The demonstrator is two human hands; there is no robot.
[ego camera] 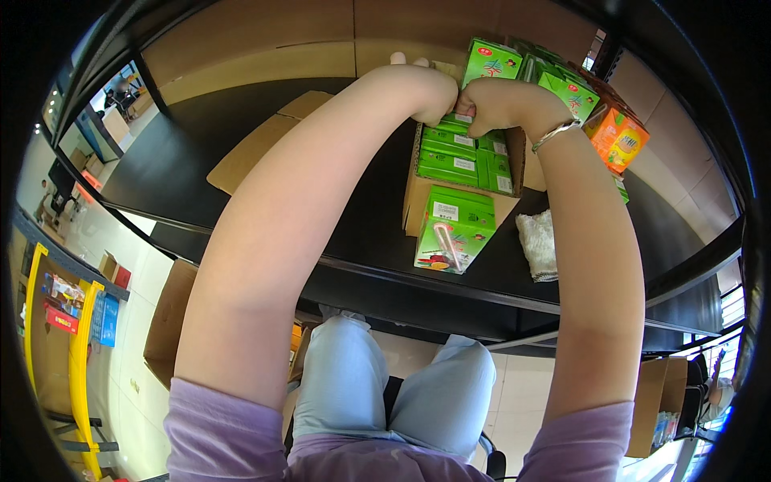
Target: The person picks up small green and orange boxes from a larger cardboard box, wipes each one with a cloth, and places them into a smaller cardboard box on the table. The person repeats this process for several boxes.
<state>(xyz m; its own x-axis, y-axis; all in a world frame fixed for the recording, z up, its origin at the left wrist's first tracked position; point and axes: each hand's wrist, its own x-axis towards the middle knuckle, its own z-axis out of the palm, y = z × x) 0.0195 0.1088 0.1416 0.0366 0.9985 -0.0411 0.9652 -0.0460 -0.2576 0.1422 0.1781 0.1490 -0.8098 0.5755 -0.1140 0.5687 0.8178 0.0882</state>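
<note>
An open cardboard box [411, 202] stands on the black shelf, with several green drink cartons [449, 165] packed in it. My left hand [435, 90] is bent over the far left side of this box, most of its fingers hidden behind the wrist. Close beside it, my right hand [491, 105] has its fingers curled at the far cartons. Whether either hand grips a carton cannot be made out. One green drink carton [455, 232] with a straw on its side stands just in front of the box.
More green cartons [491, 60] are stacked behind my right hand, with orange drink cartons [617, 138] to their right. A white cloth [536, 244] lies near the shelf's front edge. Left of the box, a cardboard flap [259, 147] spreads over the black shelf [168, 162].
</note>
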